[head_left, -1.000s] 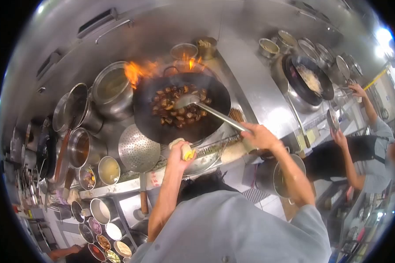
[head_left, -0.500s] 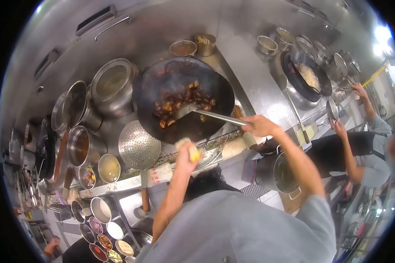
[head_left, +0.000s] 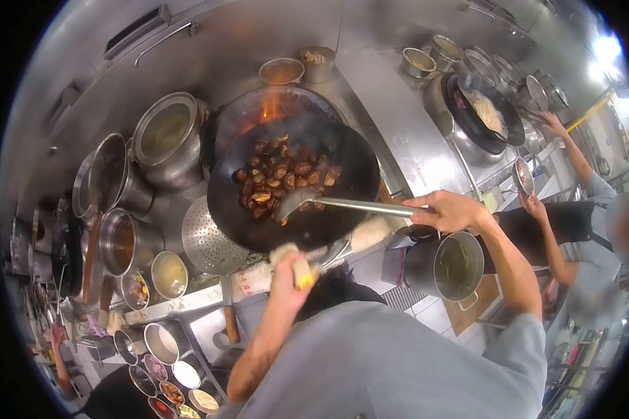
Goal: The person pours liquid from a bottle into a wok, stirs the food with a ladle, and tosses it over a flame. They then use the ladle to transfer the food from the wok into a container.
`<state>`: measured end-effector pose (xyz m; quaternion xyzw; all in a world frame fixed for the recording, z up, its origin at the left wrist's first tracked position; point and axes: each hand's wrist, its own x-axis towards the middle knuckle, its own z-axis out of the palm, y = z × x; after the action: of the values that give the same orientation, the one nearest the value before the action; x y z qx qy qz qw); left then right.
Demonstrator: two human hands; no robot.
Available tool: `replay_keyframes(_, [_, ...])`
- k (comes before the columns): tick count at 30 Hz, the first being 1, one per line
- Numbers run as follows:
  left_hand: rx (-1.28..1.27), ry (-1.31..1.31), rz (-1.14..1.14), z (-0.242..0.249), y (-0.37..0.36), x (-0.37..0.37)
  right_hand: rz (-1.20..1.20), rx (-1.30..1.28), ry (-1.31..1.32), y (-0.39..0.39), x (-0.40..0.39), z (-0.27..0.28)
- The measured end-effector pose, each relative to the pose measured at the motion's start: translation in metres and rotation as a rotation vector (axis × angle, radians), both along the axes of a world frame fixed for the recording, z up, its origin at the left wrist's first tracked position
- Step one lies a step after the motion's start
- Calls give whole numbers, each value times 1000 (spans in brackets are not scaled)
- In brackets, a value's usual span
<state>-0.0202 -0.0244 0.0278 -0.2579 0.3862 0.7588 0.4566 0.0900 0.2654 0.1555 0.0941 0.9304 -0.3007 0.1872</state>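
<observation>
A large black wok full of glossy brown food pieces is lifted off the burner, where flame glows behind it. My left hand grips the wok's near rim through a folded cloth. My right hand holds the long steel handle of a ladle, whose bowl rests at the wok's near side just below the food.
A perforated strainer lies left of the wok, with steel pots and sauce tins around it. A stock pot stands below my right arm. Another person works at a second wok on the right. Seasoning bowls sit lower left.
The wok has been pulled toward me and off the burner, and the food has shifted to its far side. The big flames at the rim have died down. The ladle has dropped lower.
</observation>
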Motion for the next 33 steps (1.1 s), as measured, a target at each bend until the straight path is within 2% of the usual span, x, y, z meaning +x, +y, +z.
replay_keyframes(2, [-9,26,42,-1,17,-29,-26,8,-125,0,-18,-12])
replay_keyframes(3, [29,23,28,3,24,-36,-19,11,-126,-5,-27,-36])
replay_keyframes(5, [93,68,71,0,26,-12,-64,237,145,-18,-46,-65])
replay_keyframes(6, [61,120,106,-11,22,6,-49,247,137,-24,-41,-65])
replay_keyframes(7, [43,119,52,-12,14,17,-128,195,225,-27,-31,-71])
replay_keyframes(9, [3,155,131,-28,8,26,-226,120,321,-34,-9,-64])
replay_keyframes(10, [41,92,155,-31,7,21,-246,91,325,-33,8,-52])
replay_keyframes(12, [76,107,202,-24,17,-14,-335,104,107,-42,24,-7])
replay_keyframes(14, [73,106,142,-19,29,-51,-270,203,118,-31,37,1])
replay_keyframes(15, [151,125,143,-13,34,-63,-231,274,133,-31,38,2])
replay_keyframes(18, [169,124,110,-16,41,-78,-238,365,130,-30,17,-25])
replay_keyframes(21, [154,159,56,-19,42,-84,-274,452,96,-29,-33,-77])
replay_keyframes(23, [-32,27,-10,-13,43,-84,-294,384,131,-36,-75,-100])
replay_keyframes(25, [-41,28,-47,-10,39,-87,-248,388,356,-41,-109,-128])
replay_keyframes(27, [-16,-73,-88,-6,38,-90,-234,318,340,-48,-131,-132])
replay_keyframes(29, [-50,-39,-81,-1,41,-90,-224,244,314,-52,-136,-134])
replay_keyframes(31, [-94,-50,-81,4,45,-89,-136,54,298,-45,-124,-132])
replay_keyframes(33, [-121,-41,-73,4,47,-89,-122,14,269,-37,-100,-117])
